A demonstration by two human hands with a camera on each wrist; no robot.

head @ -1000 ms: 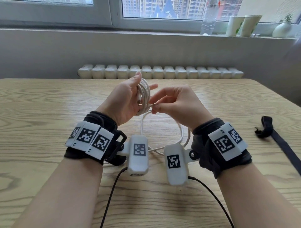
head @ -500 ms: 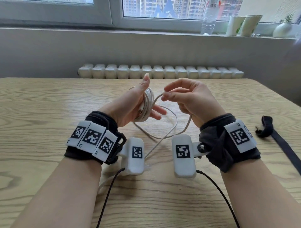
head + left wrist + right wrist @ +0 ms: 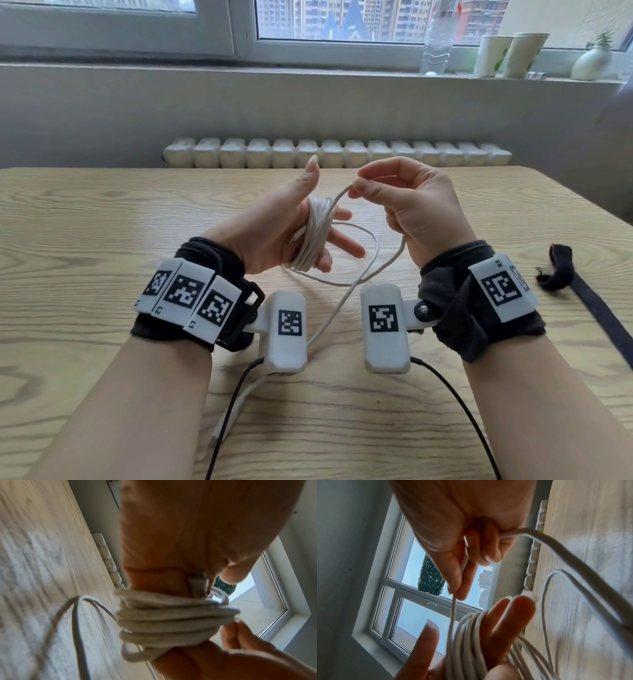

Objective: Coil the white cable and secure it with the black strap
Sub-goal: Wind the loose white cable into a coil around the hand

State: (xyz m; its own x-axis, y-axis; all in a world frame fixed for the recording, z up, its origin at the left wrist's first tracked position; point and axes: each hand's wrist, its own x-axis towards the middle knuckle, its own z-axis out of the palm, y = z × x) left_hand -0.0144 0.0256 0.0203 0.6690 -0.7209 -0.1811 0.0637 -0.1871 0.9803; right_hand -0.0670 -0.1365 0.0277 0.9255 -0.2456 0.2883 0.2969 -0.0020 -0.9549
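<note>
The white cable [image 3: 315, 236] is wound in several turns around the straight fingers of my left hand [image 3: 329, 219], whose thumb points up. One connector [image 3: 197, 584] lies against the palm beside the coil [image 3: 171, 618]. My right hand [image 3: 356, 186] pinches the free strand [image 3: 453, 609] between thumb and forefinger just above and right of the coil [image 3: 471, 635]. The slack loops down onto the table [image 3: 102, 222] and ends in a plug [image 3: 219, 435] near the front edge. The black strap [image 3: 561, 270] lies flat at the right, touched by neither hand.
Behind the table's far edge runs a white radiator [image 3: 335, 152]. The windowsill holds a clear bottle [image 3: 436, 37], paper cups [image 3: 510, 54] and a small vase [image 3: 592, 61]. Black leads [image 3: 459, 407] from the wrist cameras trail toward me.
My right hand has risen from below the coil to above it, carrying the strand around my left fingers. My left hand has dropped a little and spread its fingers.
</note>
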